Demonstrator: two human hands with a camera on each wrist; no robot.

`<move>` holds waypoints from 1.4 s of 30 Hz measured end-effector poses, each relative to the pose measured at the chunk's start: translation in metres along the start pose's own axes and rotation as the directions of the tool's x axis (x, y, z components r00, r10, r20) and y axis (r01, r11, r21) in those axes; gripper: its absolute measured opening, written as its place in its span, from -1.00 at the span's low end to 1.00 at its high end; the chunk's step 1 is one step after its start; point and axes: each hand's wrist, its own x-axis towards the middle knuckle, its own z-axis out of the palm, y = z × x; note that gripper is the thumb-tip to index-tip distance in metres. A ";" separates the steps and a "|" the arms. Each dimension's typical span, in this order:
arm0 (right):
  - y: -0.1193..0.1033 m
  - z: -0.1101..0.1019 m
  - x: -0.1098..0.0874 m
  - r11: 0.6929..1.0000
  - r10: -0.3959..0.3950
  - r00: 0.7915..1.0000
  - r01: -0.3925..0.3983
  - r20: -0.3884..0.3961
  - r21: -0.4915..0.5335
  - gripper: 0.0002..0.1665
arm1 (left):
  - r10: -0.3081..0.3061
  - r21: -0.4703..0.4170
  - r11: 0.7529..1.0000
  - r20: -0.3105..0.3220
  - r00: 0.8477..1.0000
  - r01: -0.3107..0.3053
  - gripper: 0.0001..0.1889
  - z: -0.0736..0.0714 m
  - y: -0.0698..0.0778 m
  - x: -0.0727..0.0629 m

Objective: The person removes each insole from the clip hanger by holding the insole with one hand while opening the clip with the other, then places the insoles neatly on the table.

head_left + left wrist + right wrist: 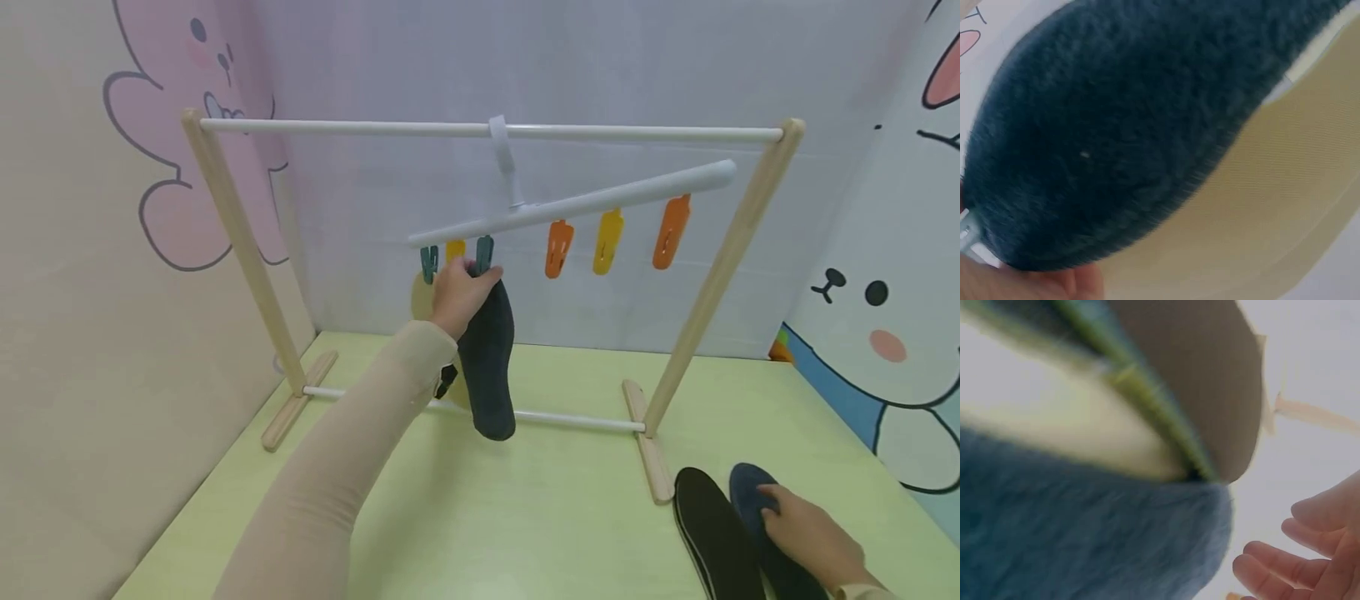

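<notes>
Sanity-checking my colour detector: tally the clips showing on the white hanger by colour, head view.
Green clips: 2
Yellow clips: 2
Orange clips: 2
Total: 6

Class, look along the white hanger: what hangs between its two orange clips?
A yellow clip hangs there; the head view shows it.

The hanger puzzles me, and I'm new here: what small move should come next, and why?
Perhaps close the right hand on the blue insole at its fingers: three clips toward the higher end of the hanger hold nothing.
</notes>
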 end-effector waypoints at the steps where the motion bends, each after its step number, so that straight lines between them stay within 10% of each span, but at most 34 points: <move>1: -0.005 -0.001 0.000 1.000 -0.017 1.000 0.017 -0.009 0.012 -0.53 | -0.002 -0.041 0.999 0.030 1.000 0.003 -0.51 -0.002 -0.001 -0.001; 19: -0.095 -0.015 -0.005 0.954 -0.253 0.947 0.279 -0.198 0.113 -0.58 | 0.166 -0.067 0.985 0.150 0.975 -0.157 -0.53 -0.018 -0.009 -0.006; 42: -0.228 -0.019 0.007 0.741 -0.523 0.776 0.618 -0.351 0.262 -0.66 | 0.147 -0.143 0.981 0.133 0.980 -0.128 -0.59 -0.009 -0.002 -0.022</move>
